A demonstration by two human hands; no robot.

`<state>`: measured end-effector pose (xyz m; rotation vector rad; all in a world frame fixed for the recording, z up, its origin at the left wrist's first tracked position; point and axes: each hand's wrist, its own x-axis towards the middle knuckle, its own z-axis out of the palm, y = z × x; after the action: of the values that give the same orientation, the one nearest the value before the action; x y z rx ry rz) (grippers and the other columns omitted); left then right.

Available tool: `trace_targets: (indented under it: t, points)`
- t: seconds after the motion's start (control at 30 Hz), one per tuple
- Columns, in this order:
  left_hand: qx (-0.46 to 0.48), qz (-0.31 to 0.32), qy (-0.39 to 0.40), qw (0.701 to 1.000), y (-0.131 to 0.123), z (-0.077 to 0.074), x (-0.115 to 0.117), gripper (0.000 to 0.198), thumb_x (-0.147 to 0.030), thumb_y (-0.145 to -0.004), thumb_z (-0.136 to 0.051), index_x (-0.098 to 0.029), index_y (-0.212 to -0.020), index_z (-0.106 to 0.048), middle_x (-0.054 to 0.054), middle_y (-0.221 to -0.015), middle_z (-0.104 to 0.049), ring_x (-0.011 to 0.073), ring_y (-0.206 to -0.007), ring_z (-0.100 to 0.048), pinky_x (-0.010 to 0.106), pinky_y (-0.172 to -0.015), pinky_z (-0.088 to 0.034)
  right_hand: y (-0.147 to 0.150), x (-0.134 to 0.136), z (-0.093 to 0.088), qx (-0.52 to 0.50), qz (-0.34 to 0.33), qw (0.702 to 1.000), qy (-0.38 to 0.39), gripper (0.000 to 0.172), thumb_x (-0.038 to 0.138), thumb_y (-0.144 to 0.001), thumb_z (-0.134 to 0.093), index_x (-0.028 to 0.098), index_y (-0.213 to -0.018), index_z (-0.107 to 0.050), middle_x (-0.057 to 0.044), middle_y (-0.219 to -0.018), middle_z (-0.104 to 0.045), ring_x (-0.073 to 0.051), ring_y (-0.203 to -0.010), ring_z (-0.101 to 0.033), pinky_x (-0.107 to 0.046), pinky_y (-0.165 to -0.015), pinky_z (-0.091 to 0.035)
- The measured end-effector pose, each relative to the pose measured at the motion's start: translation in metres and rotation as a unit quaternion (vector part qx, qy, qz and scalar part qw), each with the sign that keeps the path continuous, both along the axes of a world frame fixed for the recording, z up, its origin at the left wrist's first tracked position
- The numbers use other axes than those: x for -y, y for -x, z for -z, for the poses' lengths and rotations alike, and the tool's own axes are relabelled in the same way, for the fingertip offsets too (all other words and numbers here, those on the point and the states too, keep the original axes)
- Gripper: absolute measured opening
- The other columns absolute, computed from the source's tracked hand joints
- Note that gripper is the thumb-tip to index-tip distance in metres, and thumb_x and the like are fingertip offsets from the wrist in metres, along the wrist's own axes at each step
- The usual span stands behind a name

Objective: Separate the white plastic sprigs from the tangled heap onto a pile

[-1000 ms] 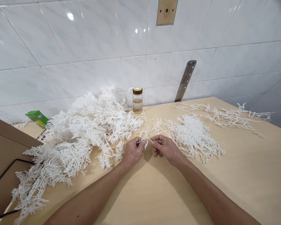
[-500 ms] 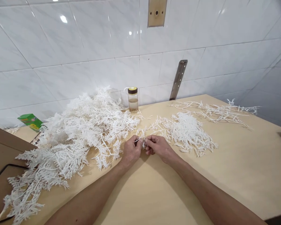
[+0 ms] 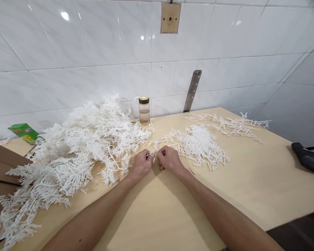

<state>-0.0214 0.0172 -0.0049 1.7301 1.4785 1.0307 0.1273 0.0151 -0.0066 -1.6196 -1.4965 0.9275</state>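
Observation:
My left hand (image 3: 141, 164) and my right hand (image 3: 168, 159) meet at the middle of the wooden table (image 3: 251, 174), both pinched on one small white plastic sprig (image 3: 154, 156) between them. A big heap of white plastic branches (image 3: 89, 139) lies just left of my left hand. A smaller pile of cut white sprigs (image 3: 199, 144) lies just right of my right hand.
A small glass jar (image 3: 144, 110) with a dark lid stands by the tiled wall. Bare white stems (image 3: 230, 124) lie at the back right. A green carton (image 3: 23, 132) sits at far left by brown cardboard (image 3: 2, 164). A black object (image 3: 307, 158) rests at the right edge.
The view has swung right and back, so the hands sit higher in the picture. The black object at the right edge has come into sight. Both hands stay pinched together on the sprig.

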Motion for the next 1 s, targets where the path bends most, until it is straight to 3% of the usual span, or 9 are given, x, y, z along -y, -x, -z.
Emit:
trace_targets:
  t: [0.07, 0.2, 0.37, 0.5, 0.67, 0.83, 1.0]
  points:
    - [0.056, -0.003, 0.008, 0.998, 0.001, 0.001, 0.002, 0.028, -0.04, -0.079, -0.059, -0.018, -0.063, -0.053, -0.004, -0.055, -0.049, 0.0108, -0.054, -0.043, 0.023, -0.051, -0.031, -0.003, -0.002, 0.001, -0.075, 0.002, 0.996, 0.043, 0.01, 0.027, -0.082, -0.06, 0.021, -0.078, -0.053, 0.002, -0.052, -0.062, -0.017, -0.041, -0.062, -0.027, -0.044, -0.049]
    - [0.205, -0.005, 0.067, 0.976, 0.001, 0.002, 0.002, 0.033, -0.049, -0.077, -0.063, -0.017, -0.071, -0.057, -0.006, -0.048, -0.047, 0.0075, -0.04, -0.039, 0.021, -0.042, -0.031, -0.014, 0.001, -0.004, -0.195, -0.069, 0.977, 0.047, 0.02, 0.037, -0.08, -0.066, 0.019, -0.081, -0.056, 0.0, -0.058, -0.064, -0.014, -0.045, -0.063, -0.022, -0.041, -0.044]
    - [0.254, 0.003, 0.105, 0.962, -0.001, 0.001, 0.002, 0.033, -0.047, -0.076, -0.066, -0.017, -0.07, -0.056, -0.003, -0.049, -0.056, 0.0075, -0.035, -0.046, 0.019, -0.036, -0.033, -0.021, 0.004, -0.012, -0.316, -0.075, 0.945, 0.032, 0.025, 0.036, -0.072, -0.073, 0.018, -0.078, -0.057, 0.0, -0.066, -0.065, -0.011, -0.051, -0.059, -0.024, -0.049, -0.05]
    - [0.25, 0.008, 0.097, 0.963, -0.002, -0.001, 0.005, 0.032, -0.046, -0.078, -0.066, -0.016, -0.07, -0.057, -0.003, -0.049, -0.057, 0.007, -0.035, -0.048, 0.017, -0.035, -0.034, -0.019, 0.003, -0.011, -0.299, -0.071, 0.948, 0.077, 0.021, 0.029, -0.071, -0.072, 0.019, -0.082, -0.058, 0.003, -0.059, -0.061, -0.01, -0.047, -0.056, -0.023, -0.047, -0.047]
    - [0.238, 0.011, 0.093, 0.967, -0.001, -0.001, 0.007, 0.033, -0.047, -0.077, -0.067, -0.016, -0.072, -0.058, -0.003, -0.049, -0.057, 0.0075, -0.036, -0.049, 0.017, -0.035, -0.035, -0.013, 0.005, -0.008, -0.294, -0.083, 0.943, 0.134, 0.017, 0.03, -0.073, -0.07, 0.019, -0.072, -0.057, -0.003, -0.065, -0.066, -0.011, -0.051, -0.06, -0.021, -0.044, -0.045]
    - [0.226, 0.018, 0.086, 0.97, -0.002, 0.0, 0.007, 0.032, -0.047, -0.078, -0.065, -0.017, -0.072, -0.058, -0.004, -0.047, -0.056, 0.0076, -0.034, -0.047, 0.018, -0.035, -0.035, -0.009, 0.006, -0.007, -0.313, -0.103, 0.936, 0.126, 0.013, 0.022, -0.07, -0.071, 0.019, -0.071, -0.059, -0.001, -0.065, -0.066, -0.011, -0.055, -0.06, -0.021, -0.05, -0.049]
    - [0.216, 0.021, 0.088, 0.972, -0.003, 0.002, 0.008, 0.031, -0.047, -0.077, -0.067, -0.017, -0.074, -0.058, -0.004, -0.048, -0.055, 0.0082, -0.036, -0.049, 0.018, -0.036, -0.036, -0.009, 0.007, -0.007, -0.318, -0.126, 0.93, 0.133, 0.026, 0.038, -0.074, -0.075, 0.017, -0.071, -0.061, -0.003, -0.066, -0.068, -0.011, -0.058, -0.062, -0.021, -0.052, -0.049]
